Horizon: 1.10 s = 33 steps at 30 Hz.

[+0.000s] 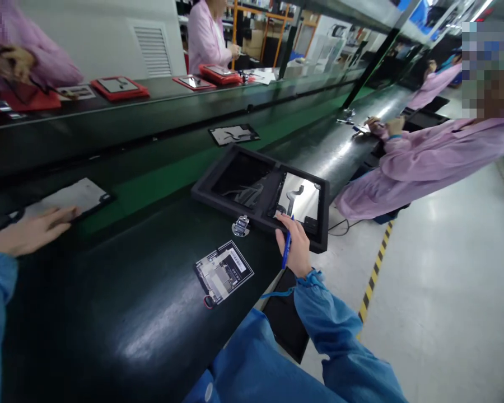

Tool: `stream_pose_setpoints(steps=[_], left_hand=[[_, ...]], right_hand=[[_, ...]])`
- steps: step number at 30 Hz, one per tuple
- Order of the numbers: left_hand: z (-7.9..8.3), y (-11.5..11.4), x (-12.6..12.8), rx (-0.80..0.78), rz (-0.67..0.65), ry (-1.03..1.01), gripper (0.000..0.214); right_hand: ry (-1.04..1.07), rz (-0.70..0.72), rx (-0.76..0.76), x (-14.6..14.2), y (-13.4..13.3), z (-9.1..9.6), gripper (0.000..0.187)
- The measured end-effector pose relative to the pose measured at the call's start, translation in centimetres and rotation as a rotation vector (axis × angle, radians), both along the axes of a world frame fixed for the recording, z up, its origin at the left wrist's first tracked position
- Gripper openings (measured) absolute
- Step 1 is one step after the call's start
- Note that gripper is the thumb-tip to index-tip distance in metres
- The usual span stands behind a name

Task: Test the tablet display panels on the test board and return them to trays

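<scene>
My left hand [36, 230] reaches to the left, fingers stretched out over the near edge of a flat panel [73, 196] with a pale face and black rim. A blue pen [287, 250] is held in my right hand [297, 243]. Its fingertips touch the near edge of a shiny silver-backed panel [300, 196], which lies in the right compartment of a black foam tray [264, 211]. Dark film-like pieces [246, 187] lie in the left compartment. In front of the tray are a circuit board [224, 272] with a white label and a small metal piece [241, 225].
Another panel [234, 135] lies on the green belt [159, 180] behind the tray. Red trays [120, 88] stand along the far bench. Co-workers in pink sit at right and across. A dark tray-like object [288, 316] is below the dark table's [109, 302] edge.
</scene>
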<state>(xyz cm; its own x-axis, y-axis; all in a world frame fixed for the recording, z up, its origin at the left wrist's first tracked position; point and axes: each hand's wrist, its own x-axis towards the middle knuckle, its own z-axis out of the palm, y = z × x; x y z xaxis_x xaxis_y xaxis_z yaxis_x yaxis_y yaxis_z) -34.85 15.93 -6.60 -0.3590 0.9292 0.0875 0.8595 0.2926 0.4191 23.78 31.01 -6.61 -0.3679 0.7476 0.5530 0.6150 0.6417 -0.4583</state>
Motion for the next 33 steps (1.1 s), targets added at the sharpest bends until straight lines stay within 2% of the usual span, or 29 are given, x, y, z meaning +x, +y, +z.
stream_pose_setpoints(steps=[1, 2, 4, 5, 7, 9, 12, 15, 18, 19, 22, 25, 28, 30, 31, 32, 33], left_hand=[[1.0, 1.6, 1.8, -0.031, 0.054, 0.009, 0.045], [2.0, 3.5, 4.4, 0.025, 0.040, 0.038, 0.052], [3.5, 8.2, 11.2, 0.127, -0.075, 0.021, 0.064], [3.9, 10.8, 15.0, 0.146, -0.124, 0.011, 0.063], [4.0, 15.5, 22.2, 0.120, -0.199, -0.005, 0.051], [3.6, 19.2, 28.0, 0.070, -0.173, 0.015, 0.051], [2.9, 21.8, 33.0, -0.009, -0.093, 0.049, 0.077], [3.1, 22.6, 34.2, -0.055, -0.039, 0.004, 0.095], [3.3, 23.1, 33.1, -0.103, -0.006, -0.141, 0.106], [3.3, 23.2, 32.6, -0.117, -0.009, -0.211, 0.100], [3.0, 23.2, 32.4, -0.069, -0.044, -0.430, 0.056], [3.4, 23.3, 34.2, 0.115, -0.035, -0.568, 0.036], [5.6, 23.3, 35.3, 0.325, 0.024, -0.616, 0.038], [7.9, 22.4, 34.1, 0.518, 0.084, -0.627, 0.037], [9.2, 21.4, 33.0, 0.662, 0.115, -0.635, 0.033], [10.6, 19.8, 31.6, 0.806, 0.150, -0.633, 0.026], [11.9, 17.7, 30.2, 0.921, 0.129, -0.606, 0.020]], right_hand=[[0.041, -0.029, -0.004, 0.6, -0.2, -0.5, 0.026], [0.076, -0.042, -0.009, 0.9, -0.5, -1.1, 0.023], [0.127, -0.048, -0.008, 0.7, -1.3, -2.2, 0.021], [0.146, -0.048, -0.005, 0.3, -1.7, -2.7, 0.021], [0.177, -0.058, -0.005, -0.8, -2.3, -3.4, 0.021], [0.203, -0.077, -0.020, -1.7, -2.7, -3.8, 0.019], [0.259, -0.134, -0.044, -2.1, -2.9, -4.0, 0.014], [0.305, -0.154, -0.053, -2.0, -2.8, -4.1, 0.012], [0.312, -0.142, -0.059, -2.0, -2.9, -4.2, 0.013], [0.315, -0.144, -0.056, -2.1, -2.9, -4.1, 0.013], [0.333, -0.157, -0.033, -2.2, -3.0, -4.0, 0.009], [0.351, -0.152, -0.031, -2.2, -3.0, -3.9, 0.008], [0.372, -0.137, -0.051, -2.1, -2.8, -4.0, 0.008], [0.382, -0.137, -0.063, -1.9, -2.7, -4.3, 0.009], [0.383, -0.139, -0.069, -1.9, -2.6, -4.4, 0.009], [0.382, -0.138, -0.076, -1.8, -2.5, -4.5, 0.009], [0.380, -0.134, -0.085, -1.7, -2.4, -4.6, 0.009]])
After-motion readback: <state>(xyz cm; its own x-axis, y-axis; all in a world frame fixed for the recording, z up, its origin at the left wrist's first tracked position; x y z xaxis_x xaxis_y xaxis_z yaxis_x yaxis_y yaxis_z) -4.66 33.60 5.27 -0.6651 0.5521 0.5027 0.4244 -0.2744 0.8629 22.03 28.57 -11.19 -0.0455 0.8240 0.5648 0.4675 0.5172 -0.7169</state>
